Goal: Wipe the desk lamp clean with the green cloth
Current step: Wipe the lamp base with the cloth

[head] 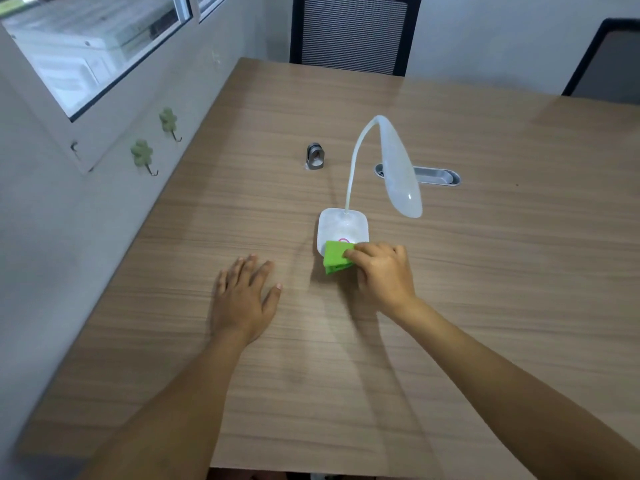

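A white desk lamp stands on the wooden table, with a rounded square base (341, 226), a thin bent neck and a long oval head (400, 173) hanging to the right. My right hand (382, 273) grips a folded green cloth (335, 256) and presses it on the near edge of the lamp base, partly covering a pink ring there. My left hand (244, 294) lies flat on the table (207, 237) to the left of the lamp, fingers spread, holding nothing.
A small grey metal object (315, 156) sits beyond the lamp to the left. A grey oval cable slot (438, 176) is set in the tabletop behind the lamp head. Two chairs stand at the far edge. The wall with two green hooks (142, 154) runs along the left.
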Action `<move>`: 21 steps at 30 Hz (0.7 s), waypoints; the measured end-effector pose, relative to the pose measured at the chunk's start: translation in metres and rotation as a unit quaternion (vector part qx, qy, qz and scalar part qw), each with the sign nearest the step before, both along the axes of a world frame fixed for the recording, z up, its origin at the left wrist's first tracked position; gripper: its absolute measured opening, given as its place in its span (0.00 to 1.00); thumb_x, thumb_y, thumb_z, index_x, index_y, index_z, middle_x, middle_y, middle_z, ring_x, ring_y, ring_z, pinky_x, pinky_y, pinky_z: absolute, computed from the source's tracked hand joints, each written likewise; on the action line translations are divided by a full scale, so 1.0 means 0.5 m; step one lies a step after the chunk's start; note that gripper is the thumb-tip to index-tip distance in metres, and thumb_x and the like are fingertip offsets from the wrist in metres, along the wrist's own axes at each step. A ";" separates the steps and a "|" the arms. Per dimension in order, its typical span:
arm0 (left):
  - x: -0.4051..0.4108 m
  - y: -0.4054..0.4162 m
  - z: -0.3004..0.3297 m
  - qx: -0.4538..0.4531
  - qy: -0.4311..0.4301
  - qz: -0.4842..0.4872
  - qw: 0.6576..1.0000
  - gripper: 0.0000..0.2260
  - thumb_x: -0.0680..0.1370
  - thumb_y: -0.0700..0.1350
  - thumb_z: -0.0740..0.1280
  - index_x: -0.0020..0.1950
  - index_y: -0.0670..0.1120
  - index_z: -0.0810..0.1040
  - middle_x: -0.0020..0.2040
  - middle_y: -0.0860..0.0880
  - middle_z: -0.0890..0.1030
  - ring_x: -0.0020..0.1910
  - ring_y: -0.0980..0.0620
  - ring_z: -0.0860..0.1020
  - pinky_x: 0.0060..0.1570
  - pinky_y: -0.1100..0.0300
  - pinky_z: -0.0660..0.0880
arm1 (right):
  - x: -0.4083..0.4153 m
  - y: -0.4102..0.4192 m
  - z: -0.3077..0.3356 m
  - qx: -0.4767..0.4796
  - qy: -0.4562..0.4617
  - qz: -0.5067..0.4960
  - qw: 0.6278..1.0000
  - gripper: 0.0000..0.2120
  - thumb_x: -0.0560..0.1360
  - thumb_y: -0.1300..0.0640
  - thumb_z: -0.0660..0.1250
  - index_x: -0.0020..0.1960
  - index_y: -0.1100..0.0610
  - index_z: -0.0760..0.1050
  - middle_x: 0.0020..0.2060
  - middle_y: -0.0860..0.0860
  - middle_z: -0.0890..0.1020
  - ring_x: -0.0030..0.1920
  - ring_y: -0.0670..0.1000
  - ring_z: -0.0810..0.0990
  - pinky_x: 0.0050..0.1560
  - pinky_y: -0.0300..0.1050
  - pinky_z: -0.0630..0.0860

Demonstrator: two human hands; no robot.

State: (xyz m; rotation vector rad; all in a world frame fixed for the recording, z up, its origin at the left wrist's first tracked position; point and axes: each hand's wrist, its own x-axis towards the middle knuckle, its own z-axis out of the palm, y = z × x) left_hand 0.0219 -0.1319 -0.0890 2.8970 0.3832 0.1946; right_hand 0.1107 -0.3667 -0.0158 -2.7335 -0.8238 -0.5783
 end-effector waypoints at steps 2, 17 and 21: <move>0.000 0.000 0.000 0.001 0.002 0.001 1.000 0.27 0.74 0.62 0.49 0.71 0.56 0.67 0.75 0.49 0.67 0.75 0.46 0.62 0.73 0.45 0.56 | 0.031 0.004 0.017 -0.002 0.015 -0.044 0.999 0.17 0.61 0.62 0.61 0.45 0.51 0.83 0.41 0.49 0.86 0.39 0.55 0.83 0.42 0.45 0.63; 0.001 -0.001 0.000 -0.014 0.015 0.005 1.000 0.28 0.74 0.63 0.47 0.73 0.57 0.65 0.76 0.50 0.63 0.76 0.48 0.59 0.74 0.46 0.53 | -0.016 -0.048 0.004 -0.007 -0.029 0.008 1.000 0.18 0.63 0.57 0.56 0.44 0.50 0.83 0.44 0.48 0.86 0.40 0.54 0.83 0.40 0.45 0.61; 0.000 0.001 0.001 0.003 0.014 0.004 1.000 0.28 0.74 0.63 0.47 0.72 0.57 0.65 0.76 0.49 0.64 0.76 0.47 0.60 0.74 0.46 0.55 | 0.067 -0.023 0.043 0.060 0.002 -0.113 0.992 0.20 0.64 0.60 0.55 0.46 0.51 0.83 0.43 0.50 0.86 0.43 0.58 0.81 0.43 0.47 0.68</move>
